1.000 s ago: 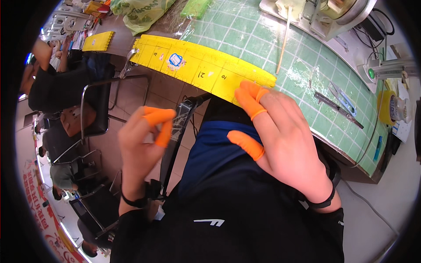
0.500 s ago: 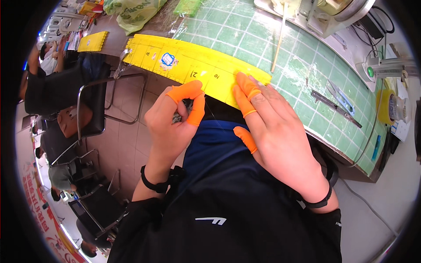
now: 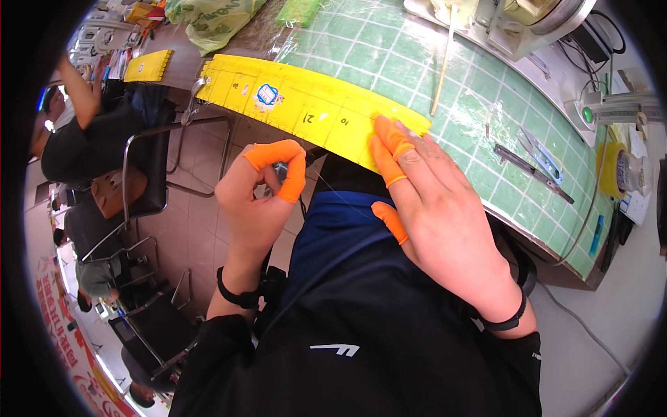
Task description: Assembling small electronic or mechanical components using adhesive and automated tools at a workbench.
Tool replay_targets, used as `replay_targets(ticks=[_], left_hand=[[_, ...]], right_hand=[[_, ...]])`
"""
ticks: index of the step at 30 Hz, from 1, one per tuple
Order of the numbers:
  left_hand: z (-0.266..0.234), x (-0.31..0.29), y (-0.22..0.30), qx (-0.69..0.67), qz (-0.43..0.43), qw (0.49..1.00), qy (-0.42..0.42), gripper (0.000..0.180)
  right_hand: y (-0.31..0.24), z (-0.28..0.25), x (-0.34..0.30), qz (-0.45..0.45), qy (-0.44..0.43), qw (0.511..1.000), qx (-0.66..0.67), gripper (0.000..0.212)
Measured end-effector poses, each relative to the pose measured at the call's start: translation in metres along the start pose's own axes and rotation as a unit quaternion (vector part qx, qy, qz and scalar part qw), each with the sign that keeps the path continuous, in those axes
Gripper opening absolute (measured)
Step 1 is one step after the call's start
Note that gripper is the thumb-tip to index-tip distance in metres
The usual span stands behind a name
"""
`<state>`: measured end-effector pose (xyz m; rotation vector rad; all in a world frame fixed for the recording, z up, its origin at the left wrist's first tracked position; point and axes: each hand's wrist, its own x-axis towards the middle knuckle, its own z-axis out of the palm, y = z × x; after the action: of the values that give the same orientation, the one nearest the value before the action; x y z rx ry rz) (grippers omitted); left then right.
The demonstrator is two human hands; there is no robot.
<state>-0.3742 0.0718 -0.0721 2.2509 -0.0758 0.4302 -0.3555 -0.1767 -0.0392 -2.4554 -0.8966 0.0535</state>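
A long yellow board [image 3: 278, 97] with notched ends, pencilled lines and a blue-and-white sticker lies along the table's near edge. My right hand [image 3: 445, 215] rests flat on its right end, index and middle fingertips on the surface and the thumb pointing left below the edge. Left of that, off the board's near edge, my left hand [image 3: 253, 194] pinches thumb and index finger together. A thin clear thread [image 3: 332, 186] runs from this pinch toward my lap and the right hand; its far end is hard to make out. Orange finger cots cover thumbs and several fingers.
Tweezers [image 3: 533, 172] and blue-handled snips [image 3: 545, 156] lie on the green tiled mat [image 3: 389, 42] at right. A thin wooden stick [image 3: 445, 66] leans near a machine [image 3: 535, 28]. A plastic bag [image 3: 212, 21] sits at the back; a chair [image 3: 174, 156] stands at left.
My left hand has drawn away from the board's edge, leftward and slightly down, still pinched. My right hand and the board have hardly moved. A person at far left has shifted an arm.
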Motion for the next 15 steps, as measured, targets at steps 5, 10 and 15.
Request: replay_targets(ticks=[5,10,15], left_hand=[[0.005,0.0,-0.002,0.0,0.025,1.0,0.004,0.026],[0.012,0.006,-0.004,0.014,0.035,0.999,0.014,0.026],[0.013,0.007,-0.004,0.03,0.054,0.998,0.004,0.027]], right_hand=[[-0.001,0.001,0.0,0.001,0.008,1.0,0.007,0.068],[0.0,0.0,-0.001,0.003,0.008,1.0,0.013,0.069],[0.001,0.001,0.0,0.001,0.015,1.0,0.019,0.069]])
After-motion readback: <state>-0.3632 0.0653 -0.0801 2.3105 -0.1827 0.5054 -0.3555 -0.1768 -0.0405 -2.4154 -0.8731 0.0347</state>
